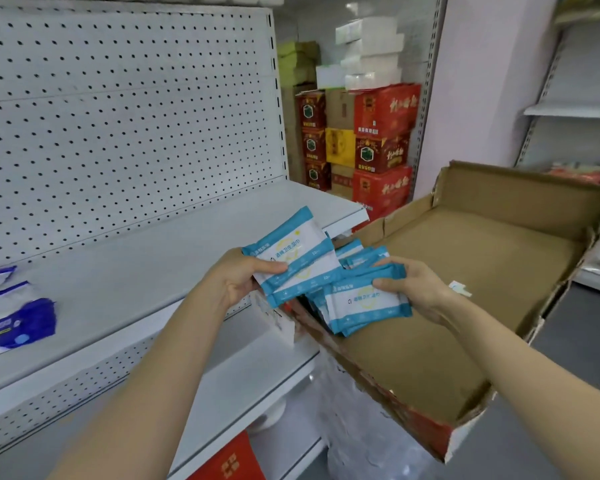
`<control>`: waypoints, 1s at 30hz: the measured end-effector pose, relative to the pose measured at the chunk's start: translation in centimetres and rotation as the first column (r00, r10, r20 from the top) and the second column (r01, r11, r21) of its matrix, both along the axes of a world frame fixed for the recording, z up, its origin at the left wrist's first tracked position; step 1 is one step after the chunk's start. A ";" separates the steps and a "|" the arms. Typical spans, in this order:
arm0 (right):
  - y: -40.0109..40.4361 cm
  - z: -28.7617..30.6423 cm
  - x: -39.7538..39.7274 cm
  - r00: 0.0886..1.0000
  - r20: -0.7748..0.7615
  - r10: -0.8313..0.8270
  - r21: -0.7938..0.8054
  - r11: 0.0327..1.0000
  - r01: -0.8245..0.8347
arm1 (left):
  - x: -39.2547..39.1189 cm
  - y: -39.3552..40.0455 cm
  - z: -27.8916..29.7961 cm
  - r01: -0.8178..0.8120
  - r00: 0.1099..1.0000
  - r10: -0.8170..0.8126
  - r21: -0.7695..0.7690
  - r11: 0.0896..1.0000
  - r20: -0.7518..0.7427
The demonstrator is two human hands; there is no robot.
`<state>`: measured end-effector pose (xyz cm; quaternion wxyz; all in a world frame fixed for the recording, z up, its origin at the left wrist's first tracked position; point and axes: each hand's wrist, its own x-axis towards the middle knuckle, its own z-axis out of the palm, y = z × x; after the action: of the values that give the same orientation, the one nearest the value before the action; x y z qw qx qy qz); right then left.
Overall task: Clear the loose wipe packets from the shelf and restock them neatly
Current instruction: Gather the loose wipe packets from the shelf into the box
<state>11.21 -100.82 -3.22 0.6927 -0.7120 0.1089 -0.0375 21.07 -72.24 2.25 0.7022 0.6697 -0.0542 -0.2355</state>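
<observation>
While the packets are being held over the gap between shelf and box, their handling is being judged from their look: flat, soft film pouches, probably light, limp and rather slick, so a fanned bunch is likely to be sliding apart unless it is being pinched across the flat faces.

A small bunch is being gripped by the left hand, thumb lying over the top face and fingers curled beneath, at the bunch's near-left end. A second stack is being held by the right hand, thumb on top and fingers curled round its right edge; this stack is resting in the box's near-left corner, just right of and below the left grip. More packets are lying loose behind it, between the two grips.

The shelf is lying left of and beyond the left grip, and no such packets are being seen on it here; only a blue-and-white pack is sitting far left.

The sealed ends are being judged the stiffest place to take hold; squaring the edges before setting down is likely being needed.
</observation>
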 end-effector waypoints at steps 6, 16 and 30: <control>-7.6 -0.9 2.3 0.996 -0.029 -0.083 -0.081 0.993 0.080 | 1.7 -6.2 -3.5 -0.018 0.994 0.020 0.018 1.000 -0.112; -15.8 -7.0 8.0 0.975 -0.221 0.003 -0.186 0.981 -0.045 | -0.2 -15.4 -12.5 -0.218 0.936 0.280 0.275 0.936 -0.213; -20.0 -11.5 12.0 0.844 -0.159 0.513 -0.944 0.172 -0.282 | -5.6 -20.9 -16.3 -0.293 0.873 -0.345 0.936 0.194 0.345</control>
<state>23.25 -120.79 -14.68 0.1281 -0.9725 -0.1938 0.0191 15.51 -93.15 -14.07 0.0701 0.9931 -0.0788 -0.0507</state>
